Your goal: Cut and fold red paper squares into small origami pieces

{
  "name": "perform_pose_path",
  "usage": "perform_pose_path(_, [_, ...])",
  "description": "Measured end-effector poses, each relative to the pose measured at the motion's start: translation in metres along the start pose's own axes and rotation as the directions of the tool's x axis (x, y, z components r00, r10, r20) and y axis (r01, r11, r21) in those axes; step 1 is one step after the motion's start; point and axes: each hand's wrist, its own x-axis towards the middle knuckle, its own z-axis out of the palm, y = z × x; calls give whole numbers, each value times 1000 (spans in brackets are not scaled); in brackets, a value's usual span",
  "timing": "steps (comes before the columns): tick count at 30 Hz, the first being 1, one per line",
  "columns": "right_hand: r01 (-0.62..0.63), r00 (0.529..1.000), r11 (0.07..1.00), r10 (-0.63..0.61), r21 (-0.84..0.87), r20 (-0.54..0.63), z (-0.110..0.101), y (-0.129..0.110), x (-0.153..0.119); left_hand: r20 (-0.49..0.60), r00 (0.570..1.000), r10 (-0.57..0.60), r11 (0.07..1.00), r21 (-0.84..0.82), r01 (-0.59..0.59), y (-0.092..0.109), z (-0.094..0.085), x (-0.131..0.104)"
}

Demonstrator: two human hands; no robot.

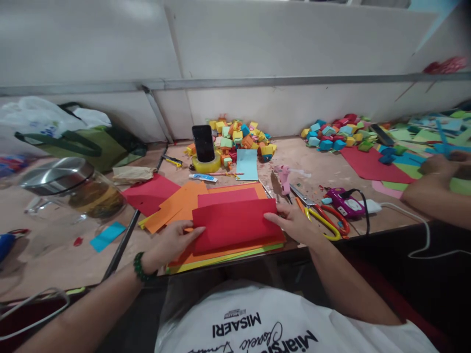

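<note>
A red sheet of paper (234, 225) is held by both hands over a stack of orange and yellow-green sheets (228, 254) at the table's front edge. My left hand (172, 241) grips its left edge, thumb on top, a green bead bracelet at the wrist. My right hand (292, 221) holds the right edge, thumb on top and fingers partly hidden. Behind the held sheet, another red piece (228, 196) lies on the stack. Orange sheets (176, 205) and a red sheet (151, 194) spread to the left.
Yellow-handled scissors (322, 220), a pink glue gun (283, 180) and a purple power strip (346, 203) lie right. A phone (203, 143) stands behind, near piled paper cubes (228, 135). A glass jug (91, 196) is left; another person's hand (441, 166) is far right.
</note>
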Motion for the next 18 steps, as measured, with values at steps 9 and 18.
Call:
perform_pose_path(9, [-109, 990, 926, 135, -362, 46, 22, 5, 51, 72, 980, 185, 790, 583, -192, -5, -9, 52])
perform_pose_path(18, [-168, 969, 907, 223, -387, 103, 23, 15, 61, 21, 988, 155, 798, 586, -138, -3, -12, 74])
